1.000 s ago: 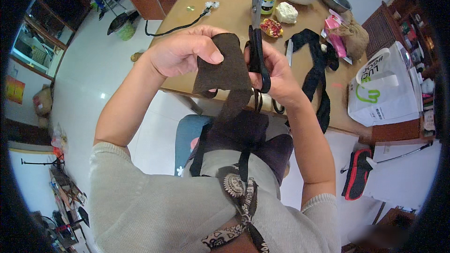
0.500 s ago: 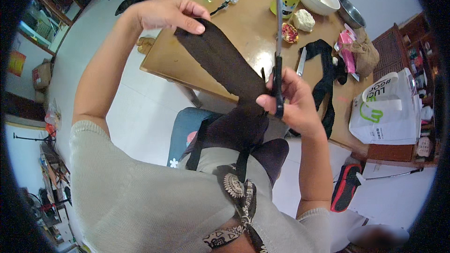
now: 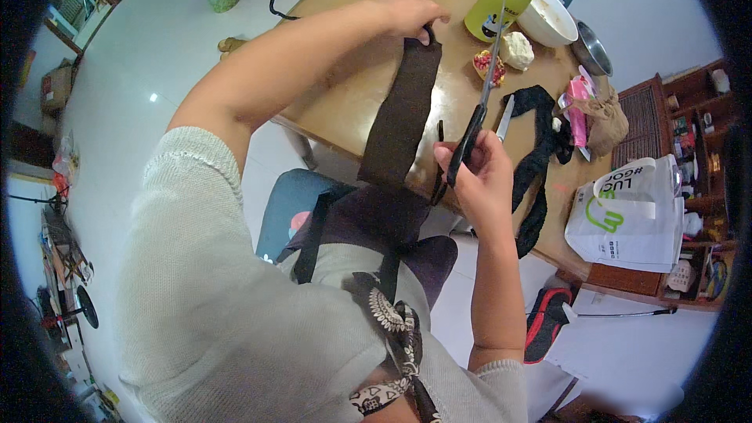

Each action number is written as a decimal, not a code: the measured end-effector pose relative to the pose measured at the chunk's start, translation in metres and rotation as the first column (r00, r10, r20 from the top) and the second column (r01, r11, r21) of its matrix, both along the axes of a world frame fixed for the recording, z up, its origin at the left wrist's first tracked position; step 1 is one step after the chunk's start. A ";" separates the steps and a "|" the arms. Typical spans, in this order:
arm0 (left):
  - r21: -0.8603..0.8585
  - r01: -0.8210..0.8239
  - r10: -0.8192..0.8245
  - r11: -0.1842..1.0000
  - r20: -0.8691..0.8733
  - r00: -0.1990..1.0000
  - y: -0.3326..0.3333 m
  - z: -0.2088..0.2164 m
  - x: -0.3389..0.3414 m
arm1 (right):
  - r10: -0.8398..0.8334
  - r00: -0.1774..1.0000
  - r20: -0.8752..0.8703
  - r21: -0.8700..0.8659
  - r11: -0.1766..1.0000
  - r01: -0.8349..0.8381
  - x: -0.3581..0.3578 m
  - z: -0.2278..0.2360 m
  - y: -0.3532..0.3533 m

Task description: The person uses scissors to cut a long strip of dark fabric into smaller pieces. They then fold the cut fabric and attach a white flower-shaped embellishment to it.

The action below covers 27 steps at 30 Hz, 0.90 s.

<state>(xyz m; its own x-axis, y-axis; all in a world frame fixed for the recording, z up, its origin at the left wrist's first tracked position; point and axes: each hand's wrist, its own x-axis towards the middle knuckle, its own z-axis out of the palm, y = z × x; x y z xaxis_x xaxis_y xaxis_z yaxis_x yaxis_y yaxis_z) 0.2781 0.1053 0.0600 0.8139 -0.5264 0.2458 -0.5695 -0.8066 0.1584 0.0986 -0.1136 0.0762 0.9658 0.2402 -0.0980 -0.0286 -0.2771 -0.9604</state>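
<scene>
The person seems to be at the step of spreading out a dark cloth strip [image 3: 401, 113], which lies or hangs over the near part of the bench [image 3: 337, 121]; the left hand [image 3: 417, 16], its arm reaching far forward, pinches the upper end. The right hand [image 3: 487, 172], elbow bent, grips scissors [image 3: 470, 141] by the handles, blade pointing away. Handling the strip further calls for keeping that blade clear.

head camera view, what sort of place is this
Likely a room in a home: the table holds a white bowl and a green jar, and crowded shelves stand at the right.
</scene>
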 end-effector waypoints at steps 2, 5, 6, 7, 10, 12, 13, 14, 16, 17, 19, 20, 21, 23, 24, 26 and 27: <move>0.060 -0.068 0.045 0.996 0.324 0.945 0.009 -0.011 0.005 | 0.043 0.999 -0.011 0.007 0.999 -0.043 -0.009 0.005 0.000; -0.009 -0.127 0.120 0.992 0.404 0.907 0.011 -0.007 -0.004 | 0.086 0.996 -0.002 0.047 0.995 -0.085 -0.021 -0.003 -0.009; -0.054 -0.131 0.142 0.990 0.361 0.922 0.005 -0.002 -0.013 | 0.085 0.996 -0.004 0.069 0.994 -0.085 -0.026 -0.003 -0.013; -0.052 -0.143 0.152 0.988 0.262 0.953 0.000 0.007 -0.028 | 0.090 0.996 -0.001 0.097 0.991 -0.089 -0.031 -0.003 -0.016; -0.088 -0.131 0.132 0.988 0.012 0.991 -0.010 0.013 -0.078 | 0.099 0.992 -0.082 0.137 0.987 -0.087 -0.045 0.001 -0.022; -0.122 -0.046 0.048 0.991 0.013 0.999 -0.003 -0.012 -0.100 | 0.117 0.986 -0.115 0.174 0.980 -0.096 -0.052 0.001 -0.023; -0.115 0.005 0.002 0.993 0.063 0.998 -0.001 -0.025 -0.111 | 0.119 0.984 -0.135 0.182 0.979 -0.094 -0.057 0.001 -0.025; 0.106 -0.003 0.005 0.994 -0.019 1.000 0.001 -0.028 -0.120 | 0.124 0.981 -0.149 0.197 0.976 -0.093 -0.060 0.000 -0.027; 0.127 -0.027 0.029 0.991 -0.014 0.999 0.002 -0.037 -0.131 | 0.128 0.974 -0.184 0.186 0.978 -0.093 -0.064 0.001 -0.030; 0.147 -0.055 0.058 0.988 -0.014 0.998 0.002 -0.038 -0.131 | 0.125 0.974 -0.188 0.194 0.977 -0.088 -0.066 -0.001 -0.031; 0.133 -0.059 0.061 0.989 -0.006 0.998 -0.001 -0.037 -0.133 | 0.121 0.973 -0.196 0.206 0.975 -0.080 -0.071 -0.005 -0.035; 0.126 -0.063 0.064 0.990 -0.002 0.998 -0.002 -0.036 -0.134 | 0.118 0.969 -0.216 0.240 0.969 -0.064 -0.075 -0.007 -0.035; 0.116 -0.058 0.057 0.992 0.012 0.998 -0.003 -0.036 -0.136 | 0.122 0.966 -0.227 0.243 0.968 -0.066 -0.078 -0.010 -0.037; 0.096 -0.051 0.048 0.994 0.039 0.998 -0.003 -0.032 -0.143 | 0.135 0.959 -0.249 0.250 0.966 -0.071 -0.084 -0.013 -0.041; 0.037 -0.050 0.048 0.998 0.065 0.997 -0.004 -0.028 -0.149 | 0.126 0.953 -0.275 0.275 0.960 -0.048 -0.089 -0.013 -0.043; -0.088 -0.046 0.055 0.995 0.099 0.994 -0.003 -0.020 -0.167 | 0.139 0.933 -0.333 0.314 0.949 -0.030 -0.099 -0.020 -0.047; -0.169 -0.081 0.095 0.982 0.077 0.992 0.002 -0.019 -0.179 | 0.156 0.920 -0.360 0.338 0.941 -0.027 -0.103 -0.022 -0.048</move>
<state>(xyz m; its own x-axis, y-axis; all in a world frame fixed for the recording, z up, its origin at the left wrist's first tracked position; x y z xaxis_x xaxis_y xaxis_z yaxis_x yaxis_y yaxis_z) 0.0991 0.1070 0.0414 0.8280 -0.3998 0.3931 -0.5141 -0.8212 0.2477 -0.0043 -0.1619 0.0543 0.8435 0.4059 -0.3518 -0.3950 0.0247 -0.9184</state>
